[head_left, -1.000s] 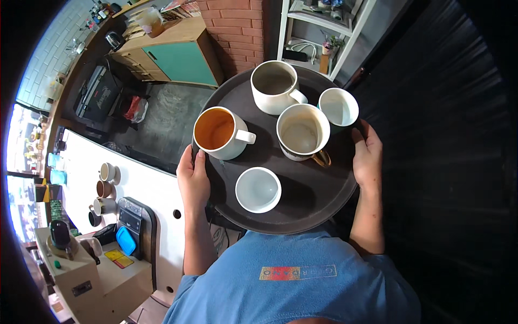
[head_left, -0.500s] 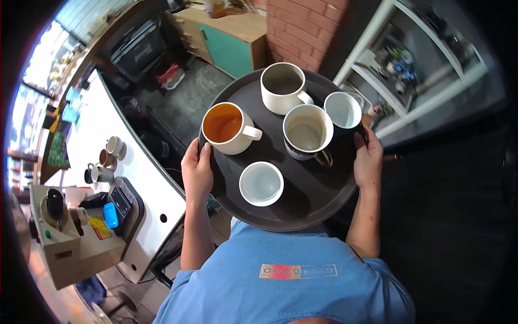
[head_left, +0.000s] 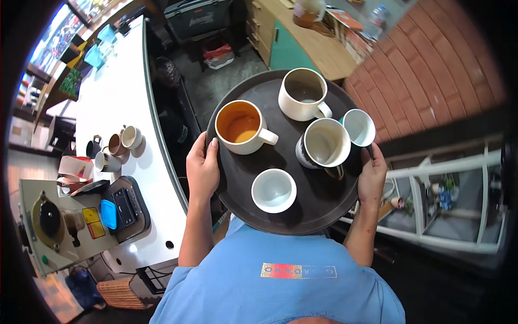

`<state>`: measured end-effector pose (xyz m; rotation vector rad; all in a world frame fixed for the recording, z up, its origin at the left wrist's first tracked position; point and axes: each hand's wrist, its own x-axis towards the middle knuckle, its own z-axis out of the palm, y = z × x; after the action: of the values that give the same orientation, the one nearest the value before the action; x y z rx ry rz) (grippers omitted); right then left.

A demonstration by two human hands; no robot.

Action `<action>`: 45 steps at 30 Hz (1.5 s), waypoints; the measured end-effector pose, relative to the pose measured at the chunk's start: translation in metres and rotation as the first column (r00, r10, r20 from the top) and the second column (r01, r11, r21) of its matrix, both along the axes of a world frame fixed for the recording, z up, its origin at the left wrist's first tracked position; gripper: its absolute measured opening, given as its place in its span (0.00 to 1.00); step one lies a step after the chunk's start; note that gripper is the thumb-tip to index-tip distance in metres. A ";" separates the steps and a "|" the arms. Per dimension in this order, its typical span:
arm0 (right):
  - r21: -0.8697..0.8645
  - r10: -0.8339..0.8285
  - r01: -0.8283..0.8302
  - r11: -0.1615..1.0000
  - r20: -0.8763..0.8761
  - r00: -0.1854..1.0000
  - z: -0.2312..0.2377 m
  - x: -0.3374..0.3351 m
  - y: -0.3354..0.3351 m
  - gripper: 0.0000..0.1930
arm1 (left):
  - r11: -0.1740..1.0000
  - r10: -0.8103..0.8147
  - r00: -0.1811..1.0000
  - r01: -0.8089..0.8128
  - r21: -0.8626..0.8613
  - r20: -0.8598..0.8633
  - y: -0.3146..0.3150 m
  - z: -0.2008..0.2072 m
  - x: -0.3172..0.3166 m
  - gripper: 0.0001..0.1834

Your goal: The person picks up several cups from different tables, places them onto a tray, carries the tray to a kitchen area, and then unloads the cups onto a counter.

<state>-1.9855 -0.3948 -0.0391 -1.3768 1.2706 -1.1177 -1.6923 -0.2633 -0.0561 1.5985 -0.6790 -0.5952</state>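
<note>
A round dark serving tray is held in front of me at waist height. My left hand grips its left rim, thumb on top. On the right rim my right hand is closed, its fingertips partly hidden under the edge. A white mug with an orange inside stands at the tray's left. Farther back is a white mug. Right of centre are a mug with a dark-patterned outside and a small cup with a greenish outside. A white handleless cup stands nearest me. All are upright.
Along the left runs a white counter with several mugs, a scale and a beige machine. Ahead stands a wooden cabinet with a green door. A brick wall and white-framed shelving are at the right.
My body has turned to the right with the tray: the brick wall and cabinet now show more, and the shelving has dropped lower right. Both hands keep their hold; the cups stay put on the tray.
</note>
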 end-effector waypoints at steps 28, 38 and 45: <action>0.019 0.864 -0.869 0.495 0.091 0.494 -0.021 0.493 -0.347 0.16 | 0.613 0.789 0.611 -0.790 0.007 -0.064 -0.155 -0.030 0.260 0.16; -0.044 0.972 -0.972 0.231 -0.030 0.233 -0.053 0.660 -0.345 0.15 | 0.411 0.901 0.431 -0.882 0.231 0.047 -0.144 -0.039 0.308 0.14; -0.099 0.977 -0.987 0.128 -0.156 0.143 -0.082 0.755 -0.312 0.14 | 0.205 0.955 0.247 -0.950 0.237 0.165 -0.113 -0.072 0.367 0.16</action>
<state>-1.2308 -0.7065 -0.1215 -1.8954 -0.0158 -0.1641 -1.3255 -0.3765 -0.1282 1.9162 0.5708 0.2954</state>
